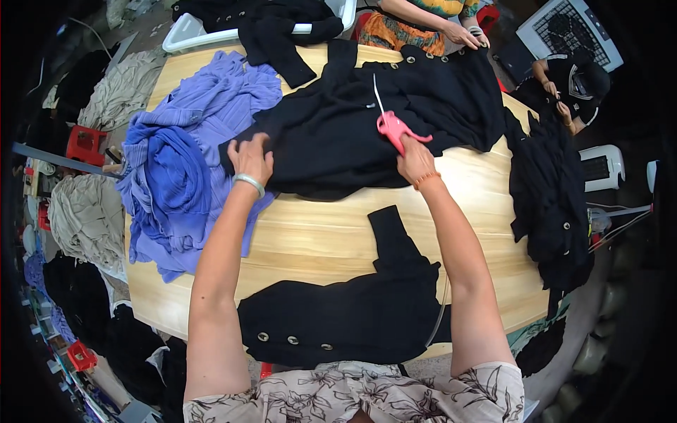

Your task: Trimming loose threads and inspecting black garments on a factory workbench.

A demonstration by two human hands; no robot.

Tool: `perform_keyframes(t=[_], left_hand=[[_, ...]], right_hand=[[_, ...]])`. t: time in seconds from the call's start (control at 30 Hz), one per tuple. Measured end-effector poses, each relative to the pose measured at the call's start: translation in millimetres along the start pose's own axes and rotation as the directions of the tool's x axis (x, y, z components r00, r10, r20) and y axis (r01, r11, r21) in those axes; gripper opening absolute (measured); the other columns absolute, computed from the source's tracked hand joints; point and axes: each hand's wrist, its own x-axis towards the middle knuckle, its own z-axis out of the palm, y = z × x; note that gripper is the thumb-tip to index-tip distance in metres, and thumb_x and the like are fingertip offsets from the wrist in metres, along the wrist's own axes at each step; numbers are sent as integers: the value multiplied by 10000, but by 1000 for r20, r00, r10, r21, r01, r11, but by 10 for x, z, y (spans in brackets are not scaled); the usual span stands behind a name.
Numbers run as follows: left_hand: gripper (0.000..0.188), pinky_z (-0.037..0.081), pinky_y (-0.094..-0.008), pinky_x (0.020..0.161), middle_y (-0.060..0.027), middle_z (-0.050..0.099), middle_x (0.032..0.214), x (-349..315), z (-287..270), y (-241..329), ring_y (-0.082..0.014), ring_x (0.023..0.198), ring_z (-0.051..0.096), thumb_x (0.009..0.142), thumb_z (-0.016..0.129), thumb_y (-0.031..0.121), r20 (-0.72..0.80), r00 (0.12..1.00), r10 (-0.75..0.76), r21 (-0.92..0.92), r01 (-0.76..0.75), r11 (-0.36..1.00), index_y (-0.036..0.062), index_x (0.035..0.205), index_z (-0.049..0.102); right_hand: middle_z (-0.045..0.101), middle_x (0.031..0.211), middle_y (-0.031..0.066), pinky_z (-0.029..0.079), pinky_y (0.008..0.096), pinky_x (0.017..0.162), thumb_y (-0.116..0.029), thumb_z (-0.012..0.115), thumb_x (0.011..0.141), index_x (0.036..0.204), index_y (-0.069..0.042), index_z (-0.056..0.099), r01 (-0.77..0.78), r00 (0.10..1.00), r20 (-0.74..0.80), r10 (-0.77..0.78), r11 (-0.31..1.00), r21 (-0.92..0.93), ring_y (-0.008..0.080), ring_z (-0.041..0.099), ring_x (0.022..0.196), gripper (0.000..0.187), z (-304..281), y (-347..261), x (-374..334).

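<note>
A black knitted garment [331, 148] lies spread across the far half of the table. My left hand [252, 161] rests at its left edge, fingers apart and slightly bent on the cloth. In my right hand [416, 163] is a pink air blow gun [395, 128], gripped by its handle. Its thin pale nozzle [377, 93] points away over the black cloth. A clear hose [442, 317] shows beside my right forearm. Close to my body lies another black knitted garment [338, 317] with several large buttons.
Purple knitwear [176, 162] is heaped on the table's [310, 233] left side. Black garments [550, 197] hang over its right edge. A white bin [187, 35] holding black clothes stands at the far left. Across the table, a person's hands [465, 35] touch black cloth; another person [575, 88] sits at right.
</note>
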Motion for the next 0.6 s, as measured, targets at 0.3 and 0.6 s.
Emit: perform_keyframes(t=[0.3, 0.6], left_hand=[[258, 370, -488, 973, -97, 535, 870, -1716, -293, 469, -292, 937, 530, 702, 655, 53, 184, 911, 369, -375, -281, 883, 92, 946, 581], [279, 457, -379, 867, -171, 577, 1028, -2216, -389, 635, -314, 968, 573, 841, 678, 151, 270, 939, -213, -617, 339, 710, -5, 1045, 569]], right_hand=[[616, 933, 208, 493, 472, 763, -141, 733, 719, 991, -40, 566, -219, 879, 440, 182, 975, 34, 416, 595, 886, 335, -542, 440, -2272], [618, 668, 58, 451, 266, 488, -272, 646, 894, 1122, -7, 643, -536, 822, 442, 360, 751, 385, 97, 551, 498, 349, -1139, -162, -1543]])
